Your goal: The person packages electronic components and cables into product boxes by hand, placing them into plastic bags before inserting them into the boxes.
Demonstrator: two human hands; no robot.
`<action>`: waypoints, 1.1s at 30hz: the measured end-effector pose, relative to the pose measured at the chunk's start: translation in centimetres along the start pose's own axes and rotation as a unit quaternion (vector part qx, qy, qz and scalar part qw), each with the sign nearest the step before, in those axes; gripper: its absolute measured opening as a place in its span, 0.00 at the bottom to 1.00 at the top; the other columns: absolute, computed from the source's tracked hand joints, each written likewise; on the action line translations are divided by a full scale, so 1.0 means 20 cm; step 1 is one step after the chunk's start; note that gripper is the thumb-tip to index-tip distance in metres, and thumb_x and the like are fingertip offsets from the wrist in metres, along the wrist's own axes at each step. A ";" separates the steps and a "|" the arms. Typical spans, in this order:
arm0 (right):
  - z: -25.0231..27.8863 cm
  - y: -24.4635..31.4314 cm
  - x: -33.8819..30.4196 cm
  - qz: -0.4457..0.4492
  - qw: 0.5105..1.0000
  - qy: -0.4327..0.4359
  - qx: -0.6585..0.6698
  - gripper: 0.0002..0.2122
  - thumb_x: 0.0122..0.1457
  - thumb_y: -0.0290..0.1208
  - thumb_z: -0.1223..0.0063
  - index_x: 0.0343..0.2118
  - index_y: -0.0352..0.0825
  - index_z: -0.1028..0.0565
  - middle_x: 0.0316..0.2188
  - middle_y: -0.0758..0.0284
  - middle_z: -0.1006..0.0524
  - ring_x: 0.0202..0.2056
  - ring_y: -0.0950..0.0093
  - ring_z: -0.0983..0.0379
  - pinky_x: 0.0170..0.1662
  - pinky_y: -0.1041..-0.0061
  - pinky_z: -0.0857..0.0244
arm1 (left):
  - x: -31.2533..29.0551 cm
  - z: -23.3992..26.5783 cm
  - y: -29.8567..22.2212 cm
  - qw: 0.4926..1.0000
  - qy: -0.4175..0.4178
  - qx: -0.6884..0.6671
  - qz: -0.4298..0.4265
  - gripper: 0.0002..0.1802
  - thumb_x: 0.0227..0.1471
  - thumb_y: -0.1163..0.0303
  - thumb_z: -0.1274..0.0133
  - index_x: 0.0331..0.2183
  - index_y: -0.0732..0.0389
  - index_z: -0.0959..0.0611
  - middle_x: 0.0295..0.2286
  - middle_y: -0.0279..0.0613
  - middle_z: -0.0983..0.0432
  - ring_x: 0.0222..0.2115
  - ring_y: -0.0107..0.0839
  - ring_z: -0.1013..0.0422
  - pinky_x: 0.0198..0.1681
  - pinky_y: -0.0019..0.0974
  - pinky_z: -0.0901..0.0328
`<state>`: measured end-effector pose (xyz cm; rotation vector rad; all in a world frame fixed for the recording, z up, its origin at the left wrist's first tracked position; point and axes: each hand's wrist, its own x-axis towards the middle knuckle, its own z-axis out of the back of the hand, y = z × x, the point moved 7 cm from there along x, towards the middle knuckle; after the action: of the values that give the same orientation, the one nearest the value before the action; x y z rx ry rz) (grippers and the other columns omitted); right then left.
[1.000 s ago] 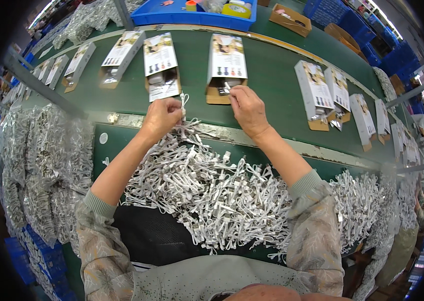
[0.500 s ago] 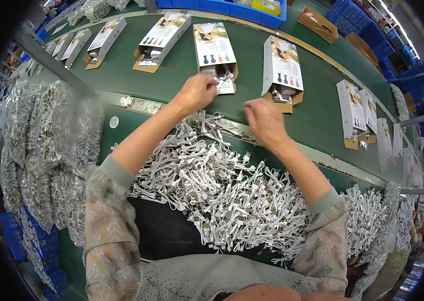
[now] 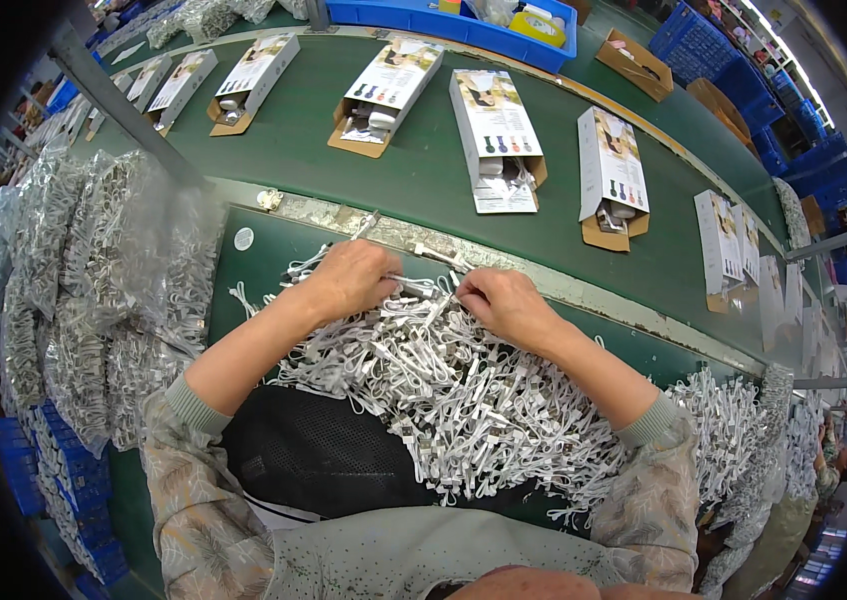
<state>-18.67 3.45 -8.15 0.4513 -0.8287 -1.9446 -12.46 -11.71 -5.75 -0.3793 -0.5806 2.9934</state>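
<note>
A heap of short white charging cables point(image 3: 503, 420) with metal plugs lies in front of me below the belt's edge. Both hands are over its far side. My left hand point(image 3: 351, 280) is closed, its fingers pinching a white cable. To its right, my right hand point(image 3: 511, 305) has thumb and fingers pressed together on another cable. Beyond them, on the green belt, stands a white box point(image 3: 499, 115) with its near end open; a silvery packet and a white leaflet stick out of it. Another open box point(image 3: 614, 165) is to its right, and one point(image 3: 388, 85) to its left.
More boxes point(image 3: 175, 88) line the green conveyor belt point(image 3: 293, 150) on both sides. A metal rail point(image 3: 543, 285) separates belt and heap. Bagged cables point(image 3: 63, 290) are piled at left, beside a metal post point(image 3: 128, 110). A blue tray point(image 3: 403, 18) sits at the far side.
Both hands have come back from the open boxes to the cable heap, and their fingers have closed on cables. The boxes have shifted to the right along the belt.
</note>
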 end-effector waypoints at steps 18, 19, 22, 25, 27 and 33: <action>0.03 -0.25 0.22 -0.258 0.917 -0.062 0.298 0.10 0.51 0.34 0.44 0.23 0.30 0.25 0.17 0.71 0.27 0.19 0.84 0.31 0.22 0.84 0.37 | 0.00 0.08 0.26 0.940 -0.093 -0.285 0.162 0.15 0.43 0.66 0.51 0.20 0.71 0.24 0.12 0.40 0.34 0.17 0.23 0.38 0.22 0.32 0.41; 0.04 -0.27 0.25 -0.267 0.896 -0.093 0.341 0.10 0.51 0.34 0.44 0.23 0.31 0.25 0.17 0.71 0.27 0.18 0.84 0.32 0.21 0.84 0.36 | 0.00 0.06 0.28 0.927 -0.096 -0.317 0.175 0.14 0.43 0.66 0.50 0.19 0.70 0.24 0.13 0.37 0.33 0.17 0.22 0.38 0.22 0.31 0.41; 0.04 -0.37 0.38 -0.294 0.833 -0.153 0.444 0.10 0.51 0.33 0.43 0.21 0.32 0.27 0.18 0.69 0.27 0.18 0.82 0.31 0.20 0.84 0.35 | 0.01 0.00 0.30 0.918 -0.101 -0.340 0.177 0.15 0.45 0.66 0.50 0.18 0.69 0.24 0.13 0.34 0.33 0.16 0.19 0.39 0.21 0.28 0.42; 0.00 -0.49 0.55 -0.327 0.765 -0.204 0.515 0.07 0.50 0.27 0.43 0.24 0.29 0.26 0.20 0.67 0.26 0.20 0.79 0.29 0.21 0.83 0.31 | 0.02 -0.02 0.28 0.916 -0.096 -0.351 0.169 0.15 0.45 0.66 0.50 0.18 0.69 0.23 0.13 0.33 0.32 0.16 0.19 0.39 0.20 0.28 0.42; 0.01 -0.61 0.62 -0.345 0.734 -0.251 0.528 0.07 0.50 0.26 0.43 0.28 0.27 0.26 0.21 0.64 0.25 0.20 0.77 0.27 0.20 0.82 0.29 | 0.04 -0.02 0.25 0.915 -0.090 -0.357 0.164 0.15 0.45 0.66 0.50 0.18 0.69 0.23 0.13 0.34 0.32 0.16 0.19 0.38 0.20 0.28 0.42; 0.20 -0.55 0.58 -0.250 0.922 -0.294 0.027 0.21 0.52 0.39 0.43 0.39 0.25 0.31 0.25 0.62 0.25 0.22 0.77 0.27 0.22 0.79 0.30 | 0.03 -0.04 0.28 0.901 -0.090 -0.395 0.156 0.15 0.45 0.65 0.50 0.20 0.69 0.22 0.14 0.35 0.29 0.17 0.20 0.35 0.22 0.27 0.39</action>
<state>-33.59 -1.58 -12.81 0.0964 -1.2361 -2.5974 -12.94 -16.57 -8.75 -0.2397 -1.9283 2.9318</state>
